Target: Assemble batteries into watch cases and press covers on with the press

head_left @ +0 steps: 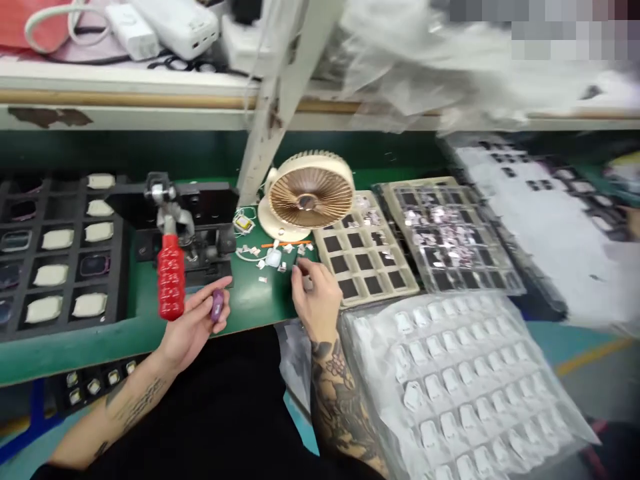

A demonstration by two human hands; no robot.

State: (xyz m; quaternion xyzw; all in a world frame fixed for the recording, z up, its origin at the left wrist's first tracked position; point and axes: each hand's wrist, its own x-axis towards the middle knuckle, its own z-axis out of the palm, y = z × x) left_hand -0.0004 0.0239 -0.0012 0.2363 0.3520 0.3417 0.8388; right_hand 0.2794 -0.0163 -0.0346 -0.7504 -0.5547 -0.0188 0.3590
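Observation:
My left hand [203,317] is closed around a small purple watch case [217,305], seen nearly edge-on, just below the toggle press [190,240] with its red handle [171,277]. Over the green bench, my right hand [317,293] has thumb and forefinger pinched together. Something small and dark shows at its fingertips, too blurred to name. Small white and pinkish pieces [263,279] lie scattered on the bench beyond that hand, near an orange stick [286,244]. A beige desk fan [310,193] stands behind them.
To the left, a black compartment tray [120,280] holds white and dark watch-shaped pieces. Beige trays [330,233] sit right of the fan. A translucent tray of white pieces [465,380] juts over the front edge. A slanted white post [273,107] rises to the shelf [175,120].

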